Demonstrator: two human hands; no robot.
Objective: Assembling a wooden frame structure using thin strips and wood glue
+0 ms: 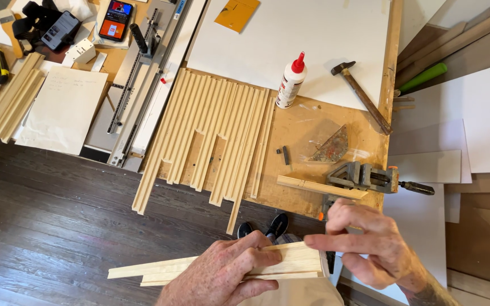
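Note:
My left hand [222, 275] grips a bundle of thin pale wood strips [143, 272] held level near the bottom of the head view, over the dark floor. My right hand [370, 238] is at the bundle's right end, its forefinger lying along the cut ends and the thumb raised above. Just beyond it a short wood strip [319, 187] sits in a grey corner clamp [364, 175] at the workbench's near edge.
On the workbench [296, 130] lie several long wood mouldings [211, 133], a white glue bottle with red cap [290, 79], a hammer [364, 99], a clear triangle [331, 148], a metal cutting rail [143, 85], papers and two phones. White boards lie right.

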